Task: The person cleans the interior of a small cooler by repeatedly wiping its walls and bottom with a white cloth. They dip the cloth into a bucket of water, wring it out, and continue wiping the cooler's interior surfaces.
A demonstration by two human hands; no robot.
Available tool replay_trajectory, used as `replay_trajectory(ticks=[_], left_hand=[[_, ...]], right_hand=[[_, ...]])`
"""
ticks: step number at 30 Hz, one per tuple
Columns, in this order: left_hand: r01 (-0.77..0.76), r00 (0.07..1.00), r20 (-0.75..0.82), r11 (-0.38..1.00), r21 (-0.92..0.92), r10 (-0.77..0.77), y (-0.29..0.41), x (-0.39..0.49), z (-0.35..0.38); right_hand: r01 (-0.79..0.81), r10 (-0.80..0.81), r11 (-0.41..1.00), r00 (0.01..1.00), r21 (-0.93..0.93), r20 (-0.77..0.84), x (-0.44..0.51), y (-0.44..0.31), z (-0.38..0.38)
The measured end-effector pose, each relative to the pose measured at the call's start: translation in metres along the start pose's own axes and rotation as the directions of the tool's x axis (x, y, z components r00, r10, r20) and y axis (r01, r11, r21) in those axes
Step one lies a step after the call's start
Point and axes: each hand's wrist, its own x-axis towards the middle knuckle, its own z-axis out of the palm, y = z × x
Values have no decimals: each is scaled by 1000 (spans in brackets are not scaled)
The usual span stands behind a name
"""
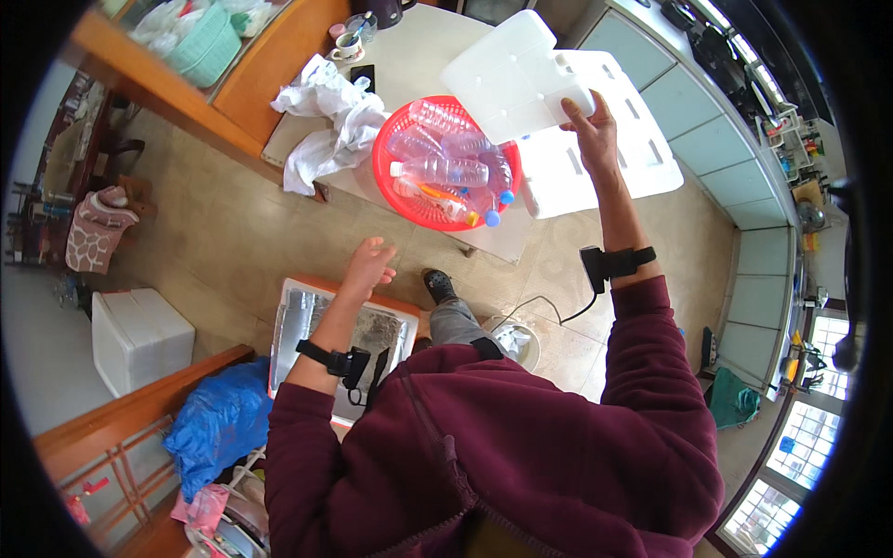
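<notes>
My right hand (591, 132) grips the lower right end of a flat translucent white plastic container (513, 77), held raised over the table's far side. Below it and to its left, a red plastic basket (382, 183) holds several clear plastic bottles (446, 171), some with blue caps and one with a yellow cap. White foam-like panels (621, 153) with dark slots lie right of the basket. Apart from everything, my left hand (370, 267) hangs in front of the basket with loosely spread fingers, holding nothing. Crumpled white cloth or plastic (335, 118) lies left of the basket.
A mug (348, 49), a phone (363, 75) and a glass stand on the table (418, 42). Below my left arm sits an open foam box (286, 328) with a silvery lining. A bucket (531, 345) is by my legs; blue plastic sheeting (220, 418) lies at lower left. Cabinets (698, 132) line the right.
</notes>
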Motion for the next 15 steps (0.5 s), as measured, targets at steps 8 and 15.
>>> replay_trajectory(ticks=[8, 15], left_hand=[[-504, 552, 38, 297, 811, 833, 113, 145, 41], [-431, 786, 33, 508, 746, 618, 156, 254, 61]], right_hand=[[25, 7, 980, 988, -197, 157, 75, 55, 16], [104, 10, 944, 939, -313, 344, 102, 86, 36]])
